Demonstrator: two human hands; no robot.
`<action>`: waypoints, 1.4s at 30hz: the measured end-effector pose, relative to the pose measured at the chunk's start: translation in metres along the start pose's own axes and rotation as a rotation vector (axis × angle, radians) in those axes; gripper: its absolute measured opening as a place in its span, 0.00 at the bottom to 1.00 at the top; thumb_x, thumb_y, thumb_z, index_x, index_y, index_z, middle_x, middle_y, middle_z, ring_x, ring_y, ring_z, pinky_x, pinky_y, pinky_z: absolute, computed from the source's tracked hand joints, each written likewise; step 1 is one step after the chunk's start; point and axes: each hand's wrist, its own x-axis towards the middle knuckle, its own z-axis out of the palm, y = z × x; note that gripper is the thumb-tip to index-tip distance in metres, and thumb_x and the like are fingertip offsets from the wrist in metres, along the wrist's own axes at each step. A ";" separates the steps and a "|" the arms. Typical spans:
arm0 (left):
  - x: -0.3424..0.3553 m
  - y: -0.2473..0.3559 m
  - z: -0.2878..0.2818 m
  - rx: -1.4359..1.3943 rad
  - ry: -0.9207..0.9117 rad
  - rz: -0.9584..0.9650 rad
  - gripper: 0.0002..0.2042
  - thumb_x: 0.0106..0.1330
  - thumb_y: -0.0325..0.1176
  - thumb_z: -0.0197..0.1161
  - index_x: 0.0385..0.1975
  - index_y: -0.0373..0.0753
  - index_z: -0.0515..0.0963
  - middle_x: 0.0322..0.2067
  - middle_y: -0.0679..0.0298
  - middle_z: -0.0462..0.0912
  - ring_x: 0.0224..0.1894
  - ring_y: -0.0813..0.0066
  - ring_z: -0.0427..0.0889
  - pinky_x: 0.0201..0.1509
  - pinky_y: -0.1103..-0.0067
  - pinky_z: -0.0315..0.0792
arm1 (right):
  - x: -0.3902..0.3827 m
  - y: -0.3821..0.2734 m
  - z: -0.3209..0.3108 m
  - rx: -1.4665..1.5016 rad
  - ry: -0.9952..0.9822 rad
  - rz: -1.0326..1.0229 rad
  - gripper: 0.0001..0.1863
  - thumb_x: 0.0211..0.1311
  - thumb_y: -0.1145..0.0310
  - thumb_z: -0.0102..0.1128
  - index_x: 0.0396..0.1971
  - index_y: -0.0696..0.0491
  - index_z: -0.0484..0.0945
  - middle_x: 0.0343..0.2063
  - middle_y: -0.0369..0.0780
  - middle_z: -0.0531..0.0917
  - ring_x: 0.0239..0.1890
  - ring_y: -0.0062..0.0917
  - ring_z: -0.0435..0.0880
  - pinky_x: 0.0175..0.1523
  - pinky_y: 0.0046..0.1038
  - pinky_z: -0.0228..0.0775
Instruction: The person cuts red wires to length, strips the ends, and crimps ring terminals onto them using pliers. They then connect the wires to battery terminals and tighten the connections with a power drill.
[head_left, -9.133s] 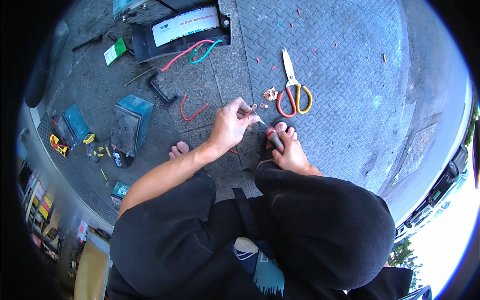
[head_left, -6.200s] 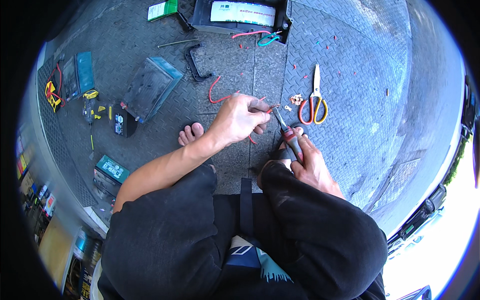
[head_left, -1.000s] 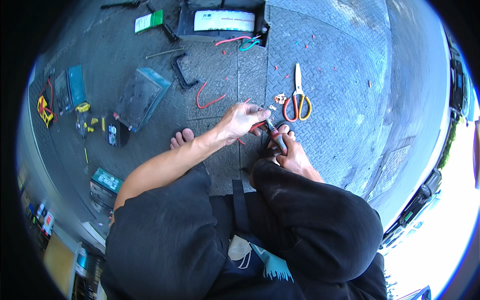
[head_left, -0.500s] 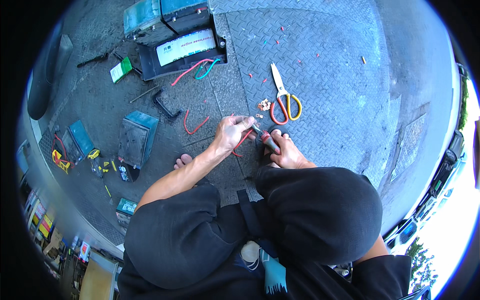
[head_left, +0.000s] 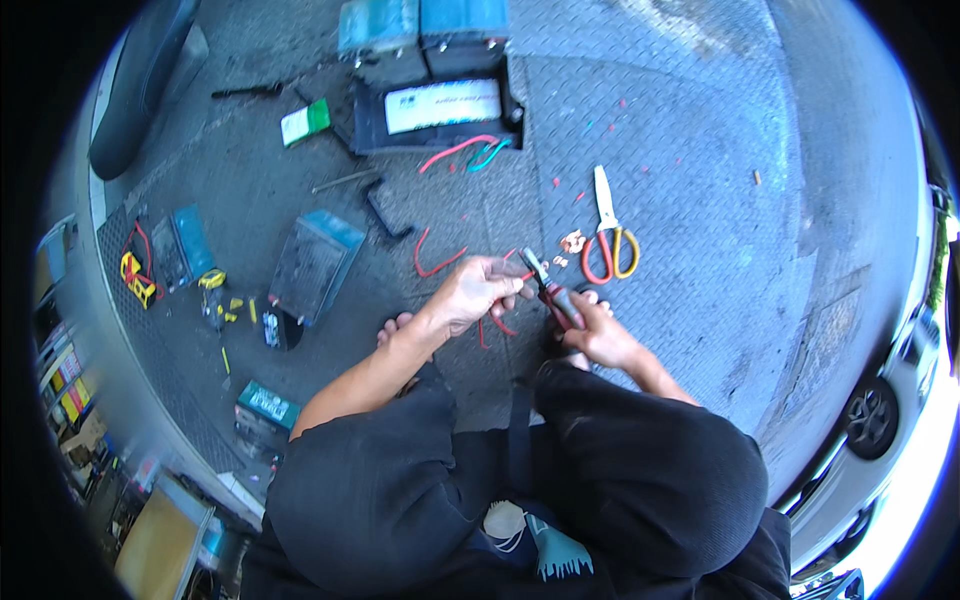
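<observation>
My left hand is closed, pinching a thin red wire whose end reaches the pliers. My right hand grips the pliers by their red and grey handles. Their metal jaws sit right beside my left fingertips; whether they bite on the wire is too small to tell. More red wire shows below my left hand. Just beyond the pliers lies a little heap of copper terminals. Next to it are scissors with one red and one yellow handle loop.
Ahead stand two blue-topped batteries by a black tray, with pink and green wires at its edge. To the left lie another battery, a black bracket, a bent red wire and yellow tools. Red scraps dot the metal floor.
The whole view has shifted, so the floor things appear farther right. The pliers' jaws now point more upward beside my left fingers. Both hands keep their hold.
</observation>
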 end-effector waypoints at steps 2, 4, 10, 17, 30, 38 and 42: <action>-0.025 0.008 -0.010 -0.053 0.026 0.042 0.11 0.80 0.27 0.64 0.56 0.31 0.83 0.43 0.58 0.91 0.33 0.85 0.81 0.30 0.88 0.73 | -0.006 -0.019 -0.008 0.027 -0.076 0.008 0.42 0.57 0.64 0.64 0.76 0.45 0.70 0.49 0.53 0.83 0.54 0.51 0.80 0.61 0.48 0.71; -0.049 0.022 -0.015 -0.098 0.031 0.129 0.11 0.80 0.27 0.64 0.56 0.32 0.83 0.43 0.58 0.91 0.33 0.86 0.81 0.30 0.88 0.72 | -0.012 -0.045 -0.017 0.019 -0.147 -0.051 0.39 0.59 0.67 0.61 0.75 0.48 0.70 0.45 0.48 0.84 0.50 0.42 0.82 0.60 0.40 0.72; -0.106 0.049 -0.016 -0.122 0.108 0.257 0.15 0.79 0.25 0.63 0.62 0.31 0.82 0.43 0.55 0.90 0.33 0.84 0.82 0.30 0.89 0.74 | -0.021 -0.104 -0.013 0.138 -0.158 -0.206 0.43 0.56 0.77 0.61 0.76 0.58 0.65 0.57 0.53 0.82 0.60 0.44 0.81 0.69 0.39 0.69; -0.132 0.054 -0.028 -0.241 0.202 0.344 0.14 0.77 0.21 0.61 0.60 0.30 0.82 0.39 0.54 0.90 0.32 0.82 0.83 0.29 0.88 0.76 | -0.013 -0.088 0.012 0.115 -0.104 -0.443 0.43 0.54 0.80 0.59 0.76 0.62 0.65 0.66 0.57 0.78 0.70 0.52 0.77 0.76 0.39 0.65; -0.135 0.063 -0.026 -0.280 0.222 0.372 0.14 0.77 0.22 0.59 0.59 0.31 0.82 0.39 0.55 0.89 0.33 0.80 0.81 0.32 0.84 0.75 | 0.023 -0.024 0.059 0.270 0.185 -0.053 0.18 0.60 0.67 0.63 0.47 0.63 0.79 0.33 0.54 0.85 0.41 0.45 0.86 0.53 0.42 0.76; -0.088 0.042 -0.058 -0.316 0.356 0.191 0.14 0.76 0.22 0.57 0.57 0.32 0.82 0.40 0.59 0.86 0.32 0.79 0.81 0.31 0.82 0.73 | 0.024 -0.021 0.053 0.189 0.196 0.030 0.20 0.61 0.65 0.62 0.48 0.63 0.81 0.37 0.57 0.87 0.46 0.52 0.87 0.58 0.45 0.74; -0.088 0.037 -0.053 -0.462 0.243 0.211 0.11 0.80 0.29 0.61 0.57 0.34 0.83 0.38 0.64 0.85 0.32 0.80 0.80 0.29 0.84 0.70 | 0.024 -0.018 0.055 0.098 0.232 0.076 0.23 0.62 0.66 0.61 0.54 0.62 0.81 0.42 0.60 0.87 0.51 0.57 0.87 0.63 0.48 0.73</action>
